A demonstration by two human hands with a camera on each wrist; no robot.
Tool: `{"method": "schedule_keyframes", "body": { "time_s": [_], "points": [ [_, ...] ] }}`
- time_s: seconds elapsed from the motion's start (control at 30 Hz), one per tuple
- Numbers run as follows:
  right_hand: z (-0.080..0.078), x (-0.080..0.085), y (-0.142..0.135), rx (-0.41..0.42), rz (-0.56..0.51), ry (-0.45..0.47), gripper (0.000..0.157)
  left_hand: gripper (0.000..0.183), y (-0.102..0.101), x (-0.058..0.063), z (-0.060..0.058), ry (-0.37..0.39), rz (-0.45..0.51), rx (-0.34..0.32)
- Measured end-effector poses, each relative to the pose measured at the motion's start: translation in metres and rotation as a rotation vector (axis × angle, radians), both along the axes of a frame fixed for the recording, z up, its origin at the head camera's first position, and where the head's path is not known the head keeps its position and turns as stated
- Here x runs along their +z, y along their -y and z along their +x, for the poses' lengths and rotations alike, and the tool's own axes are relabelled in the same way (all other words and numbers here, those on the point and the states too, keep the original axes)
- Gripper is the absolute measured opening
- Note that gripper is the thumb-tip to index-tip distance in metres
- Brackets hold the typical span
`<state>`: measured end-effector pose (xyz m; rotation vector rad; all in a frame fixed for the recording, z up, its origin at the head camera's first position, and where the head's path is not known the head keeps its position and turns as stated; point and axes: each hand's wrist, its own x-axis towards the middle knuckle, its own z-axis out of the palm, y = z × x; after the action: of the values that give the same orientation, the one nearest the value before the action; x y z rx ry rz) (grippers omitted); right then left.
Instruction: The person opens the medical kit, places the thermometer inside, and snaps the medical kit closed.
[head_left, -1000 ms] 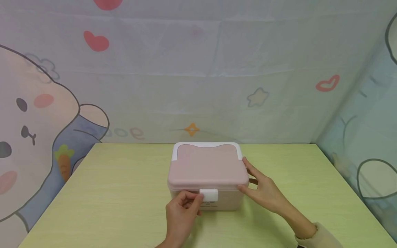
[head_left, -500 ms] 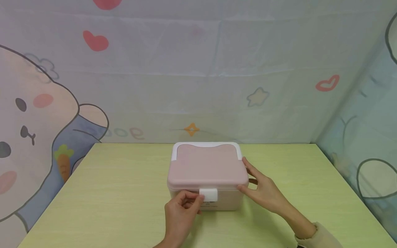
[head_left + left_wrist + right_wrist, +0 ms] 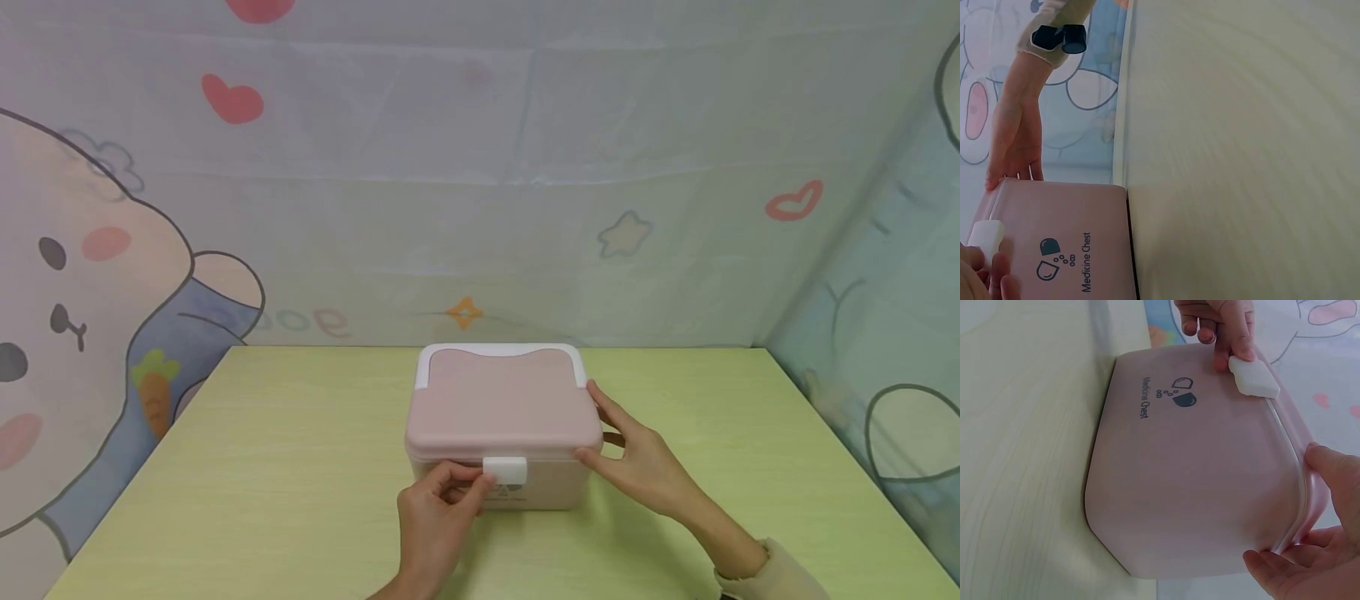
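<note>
A pink medicine chest with a white carrying handle lies with its lid down on the table. Its front, lettered "Medicine Chest" beside a capsule print, shows in both wrist views. My left hand pinches the edge of the white front latch between thumb and forefinger; the latch lies over the lid seam. At the chest's right side, my right hand grips the lid corner, its thumb and fingers spread around the rim. The chest's inside is hidden.
The pale yellow-green table reaches back to a cartoon-printed cloth. More printed cloth hangs along the right side. A dark wrist camera is strapped at the right sleeve.
</note>
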<state>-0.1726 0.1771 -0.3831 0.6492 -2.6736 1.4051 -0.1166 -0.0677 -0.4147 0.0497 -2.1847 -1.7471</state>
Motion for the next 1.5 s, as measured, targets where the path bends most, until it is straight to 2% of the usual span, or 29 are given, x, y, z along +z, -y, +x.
{"method": "schedule_keyframes", "body": {
  "time_s": [0.27,0.7,0.93,1.2,1.33,1.5],
  "points": [
    [0.001,0.000,0.000,0.010,-0.015,0.012,0.080,0.012,0.000,-0.001,-0.001,-0.023,0.001,0.002],
    [0.002,0.001,-0.001,0.005,-0.014,0.000,0.079,0.013,0.000,-0.001,0.000,-0.009,-0.016,0.021],
    [0.002,0.001,0.000,0.006,-0.008,-0.002,0.081,0.012,0.001,-0.001,0.001,-0.049,-0.013,0.024],
    [0.001,0.001,-0.001,0.020,0.006,-0.025,0.081,0.012,0.006,-0.003,0.000,-0.168,-0.072,0.025],
    [0.000,0.001,-0.003,0.034,0.013,-0.035,0.078,0.010,0.011,0.001,0.001,-0.279,-0.092,0.023],
    [-0.003,0.003,-0.006,0.042,0.015,-0.057,0.067,0.009,0.021,0.010,0.001,-0.432,-0.167,0.034]
  ]
}}
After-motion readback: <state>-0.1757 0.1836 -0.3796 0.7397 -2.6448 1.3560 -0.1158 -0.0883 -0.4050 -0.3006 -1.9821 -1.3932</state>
